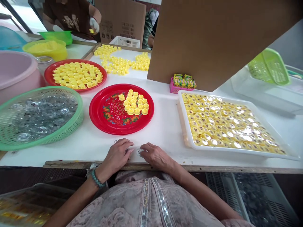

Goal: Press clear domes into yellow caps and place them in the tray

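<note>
Near the table's front edge, my left hand (118,155) is closed, its curled fingers and thumb around something I cannot make out. Facing it, my right hand (156,155) pinches a small clear plastic piece (139,152) against the tabletop. Just beyond my hands, a red round tray (99,121) with a printed pattern carries a cluster of small yellow plastic cups (132,111) on its right half. On my left, a green mesh basket (80,117) is filled with clear plastic pieces (47,118).
To the right lies a white tray (187,138) of yellow pieces with shiny covers. Behind it sit a pink basket (174,90) of small packets and a cardboard panel (201,41). A second red tray (48,75) and pink basin (19,69) stand left. A gloved co-worker (68,15) is opposite.
</note>
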A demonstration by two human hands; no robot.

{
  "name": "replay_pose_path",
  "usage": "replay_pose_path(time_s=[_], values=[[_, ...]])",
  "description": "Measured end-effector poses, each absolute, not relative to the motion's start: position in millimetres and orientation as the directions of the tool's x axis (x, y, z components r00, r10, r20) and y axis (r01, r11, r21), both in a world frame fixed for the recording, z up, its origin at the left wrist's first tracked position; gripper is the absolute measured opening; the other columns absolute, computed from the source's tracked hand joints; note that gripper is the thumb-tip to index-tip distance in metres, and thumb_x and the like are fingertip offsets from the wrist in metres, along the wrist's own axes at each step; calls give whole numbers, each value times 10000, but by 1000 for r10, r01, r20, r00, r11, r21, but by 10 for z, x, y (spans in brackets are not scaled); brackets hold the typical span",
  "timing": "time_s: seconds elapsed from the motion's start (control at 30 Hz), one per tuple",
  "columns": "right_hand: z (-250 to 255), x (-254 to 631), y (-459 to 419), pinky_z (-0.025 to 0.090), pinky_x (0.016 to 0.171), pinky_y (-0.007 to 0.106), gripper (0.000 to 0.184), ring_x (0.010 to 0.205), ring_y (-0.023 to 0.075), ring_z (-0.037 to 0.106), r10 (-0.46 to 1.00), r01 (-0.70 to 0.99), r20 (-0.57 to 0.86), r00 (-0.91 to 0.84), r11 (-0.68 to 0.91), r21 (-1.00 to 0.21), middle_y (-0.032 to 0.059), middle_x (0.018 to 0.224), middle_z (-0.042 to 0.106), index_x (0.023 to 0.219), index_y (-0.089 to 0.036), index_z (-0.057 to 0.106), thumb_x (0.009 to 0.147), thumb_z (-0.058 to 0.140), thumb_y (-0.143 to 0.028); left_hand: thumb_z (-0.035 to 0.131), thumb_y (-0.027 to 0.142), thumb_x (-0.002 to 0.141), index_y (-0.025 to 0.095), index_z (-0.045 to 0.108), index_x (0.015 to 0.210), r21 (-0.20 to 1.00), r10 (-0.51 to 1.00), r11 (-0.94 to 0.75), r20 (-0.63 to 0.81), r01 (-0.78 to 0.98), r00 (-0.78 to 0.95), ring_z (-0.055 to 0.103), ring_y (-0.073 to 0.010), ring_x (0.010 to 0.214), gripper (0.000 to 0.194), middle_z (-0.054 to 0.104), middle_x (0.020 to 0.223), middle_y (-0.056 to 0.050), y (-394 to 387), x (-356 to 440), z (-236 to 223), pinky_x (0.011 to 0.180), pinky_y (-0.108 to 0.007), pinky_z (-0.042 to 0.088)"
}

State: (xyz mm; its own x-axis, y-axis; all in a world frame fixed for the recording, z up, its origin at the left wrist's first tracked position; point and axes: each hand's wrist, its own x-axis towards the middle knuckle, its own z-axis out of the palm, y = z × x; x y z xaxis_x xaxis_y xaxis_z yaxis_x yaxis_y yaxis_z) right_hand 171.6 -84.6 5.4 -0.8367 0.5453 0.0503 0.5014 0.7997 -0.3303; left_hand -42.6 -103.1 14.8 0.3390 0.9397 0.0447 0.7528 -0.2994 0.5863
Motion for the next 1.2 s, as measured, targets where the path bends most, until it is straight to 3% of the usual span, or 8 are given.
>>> replay_pose_path(time_s=[0.17,0.3,0.57,0.67,0.77,0.93,1.07,1.2], values=[[-116,1754,-799,467,862,301,168,978,174,564,674,494,182,-716,673,-550,117,1066,593,887,-141,622,886,455,-123,498,77,775,180,631,988,608,847,-456,73,650,526,547,-201,979,271,645,1019,-65,-920,-192,78,883,-338,438],[-196,1807,-751,474,846,274,193,979,151,575,772,468,168,-613,526,-710,84,1054,590,889,-171,636,859,463,-92,480,103,820,165,636,879,603,828,-491,98,629,552,557,-197,917,178,647,914,-74,-826,-63,7,814,-323,459],[-186,1846,-732,463,854,282,306,974,164,569,812,431,150,-565,445,-785,75,1061,587,998,-185,621,755,527,-24,414,146,869,150,640,913,601,837,-493,129,629,532,581,-198,869,230,660,882,-96,-754,15,-42,784,-328,464],[-196,1830,-697,476,779,269,204,852,151,596,881,442,129,-455,349,-826,50,915,635,901,-182,638,782,527,-59,441,178,857,168,659,911,677,883,-391,83,624,462,607,-194,820,225,684,861,-83,-738,29,-36,757,-319,462],[-154,1833,-664,476,670,248,85,706,139,604,941,400,26,-337,168,-901,24,784,665,851,-176,653,780,606,-174,493,282,840,183,665,863,842,941,-125,-66,525,331,618,-174,693,200,688,756,-45,-715,62,-4,674,-296,475],[18,1863,-673,468,640,252,158,667,143,594,983,216,-69,-172,-31,-976,16,714,678,764,-181,670,747,663,-338,608,372,769,145,623,812,948,925,319,-310,-5,220,637,-160,693,232,686,736,-48,-712,178,121,676,-283,508],[160,1867,-687,447,567,237,193,593,125,559,988,37,-96,-120,-92,-995,5,654,647,781,-177,663,738,674,-365,641,350,756,136,636,834,896,924,365,-315,-252,216,638,-157,787,228,694,818,-62,-752,246,235,756,-283,488],[262,1840,-691,441,565,239,196,593,122,549,982,-89,-126,-141,-139,-986,2,640,621,756,-172,640,721,694,-358,681,317,721,138,668,817,924,944,309,-270,-223,190,604,-142,746,203,684,779,-46,-758,259,333,716,-263,466]])
